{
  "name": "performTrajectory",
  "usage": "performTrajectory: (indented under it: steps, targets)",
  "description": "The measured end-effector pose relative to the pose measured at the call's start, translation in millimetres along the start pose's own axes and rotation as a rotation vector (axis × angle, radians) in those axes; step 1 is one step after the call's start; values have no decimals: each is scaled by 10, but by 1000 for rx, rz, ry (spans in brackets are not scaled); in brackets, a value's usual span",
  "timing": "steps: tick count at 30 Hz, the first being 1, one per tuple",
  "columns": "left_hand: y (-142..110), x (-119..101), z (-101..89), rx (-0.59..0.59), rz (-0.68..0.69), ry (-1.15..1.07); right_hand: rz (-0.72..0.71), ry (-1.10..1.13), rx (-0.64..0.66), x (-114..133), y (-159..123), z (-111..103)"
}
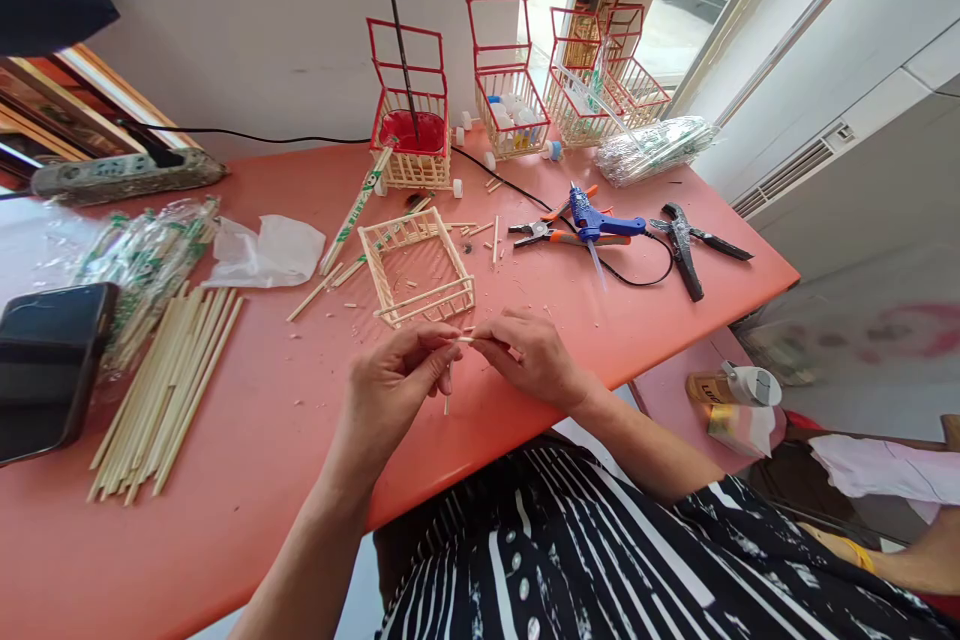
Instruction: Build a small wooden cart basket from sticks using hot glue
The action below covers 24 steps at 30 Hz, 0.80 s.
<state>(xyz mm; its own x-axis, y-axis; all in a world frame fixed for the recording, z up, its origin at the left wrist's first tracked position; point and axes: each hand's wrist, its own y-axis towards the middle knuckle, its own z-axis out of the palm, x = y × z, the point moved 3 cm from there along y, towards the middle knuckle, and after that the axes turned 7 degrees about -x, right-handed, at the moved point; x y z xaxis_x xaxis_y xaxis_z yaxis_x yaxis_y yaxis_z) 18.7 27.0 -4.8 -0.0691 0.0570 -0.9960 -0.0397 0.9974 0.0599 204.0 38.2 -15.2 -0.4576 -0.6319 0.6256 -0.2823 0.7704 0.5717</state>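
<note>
My left hand (397, 375) and my right hand (529, 355) meet over the near edge of the red table (262, 420), both pinched on a short thin wooden stick (466, 339) held between their fingertips. A second short stick piece (448, 390) hangs down below my left fingers. Just beyond the hands stands an unpainted basket frame of sticks (417, 266).
A pile of long chopsticks (169, 385) and a black phone (49, 365) lie at left, with plastic wrappers. A blue glue gun (596, 220), pliers (544, 233) and black cutters (686, 240) lie at right. Several red-framed stick carts (409, 110) line the back.
</note>
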Motion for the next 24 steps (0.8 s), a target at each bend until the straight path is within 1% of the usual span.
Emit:
performTrajectory:
  steps: [3, 6, 9, 14, 24]
  targets:
    - [8, -8, 5, 10, -10, 12, 6, -2, 15, 0, -4, 2]
    - [13, -32, 5, 12, -9, 5, -8, 14, -4, 16, 11, -9]
    - [17, -48, -6, -5, -9, 11, -14, 35, -12, 29, 30, -19]
    - [16, -34, -27, -38, 5, 82, -1, 19, 2, 24, 33, -18]
    - [2, -21, -11, -42, 13, 118, 15, -1, 17, 5, 6, -1]
